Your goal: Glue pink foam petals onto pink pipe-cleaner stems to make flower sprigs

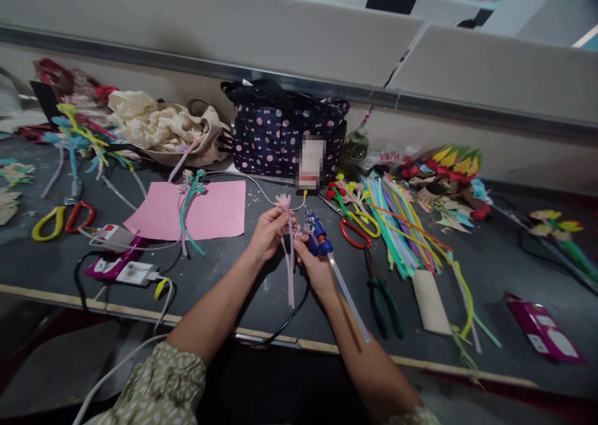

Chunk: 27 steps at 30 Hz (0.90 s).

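Observation:
My left hand (268,233) is closed, pinching a pink pipe-cleaner flower (283,200) by its stem near the top. Its pale pink and lilac stems hang down between my hands. A blue glue gun (319,237) sits in my right hand (311,257), nozzle pointing up and away. From its back a clear glue stick (348,297) runs out over my right forearm. The right fingertips are close to a second small pink piece (299,229); whether they pinch it I cannot tell. The glue gun's handle is hidden by the hand.
Pink paper (219,210) with finished stems lies left, beside yellow-and-red-handled scissors (63,219) and a power bank (135,273). A dotted bag (280,129) stands behind. To the right are pliers (380,294), red-and-yellow-handled scissors (357,229), coloured pipe cleaners (404,222) and a purple packet (544,328).

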### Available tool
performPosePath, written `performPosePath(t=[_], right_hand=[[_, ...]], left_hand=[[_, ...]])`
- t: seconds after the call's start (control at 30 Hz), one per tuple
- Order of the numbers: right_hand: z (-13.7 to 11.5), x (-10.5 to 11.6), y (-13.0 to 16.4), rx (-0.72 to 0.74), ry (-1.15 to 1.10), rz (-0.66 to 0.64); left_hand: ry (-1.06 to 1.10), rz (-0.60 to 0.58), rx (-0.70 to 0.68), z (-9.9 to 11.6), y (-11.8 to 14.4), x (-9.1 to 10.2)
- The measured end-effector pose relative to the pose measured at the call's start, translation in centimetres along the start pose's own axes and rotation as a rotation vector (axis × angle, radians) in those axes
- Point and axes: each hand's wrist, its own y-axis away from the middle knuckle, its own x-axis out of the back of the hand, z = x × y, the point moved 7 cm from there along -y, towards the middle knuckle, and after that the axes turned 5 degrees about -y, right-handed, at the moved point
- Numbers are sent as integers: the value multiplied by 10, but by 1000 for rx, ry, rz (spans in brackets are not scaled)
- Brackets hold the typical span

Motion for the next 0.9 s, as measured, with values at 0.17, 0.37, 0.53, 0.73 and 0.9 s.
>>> performPosePath(t=[0.17,0.37,0.53,0.73,0.9], right_hand=[[1,-2,1,-10,40,-35],[2,3,-1,43,60,-14],[-1,3,-1,36,54,-12],[-3,4,0,33,66,-10],[2,4,-2,24,84,-23]], left_hand=[[15,-21,17,-3,-1,0],[-38,14,-19,-1,-1,1],[-126,9,-37,0,-1,0],[-132,22,-59,2,-2,3],[-139,-8,-77,2,-2,1]])
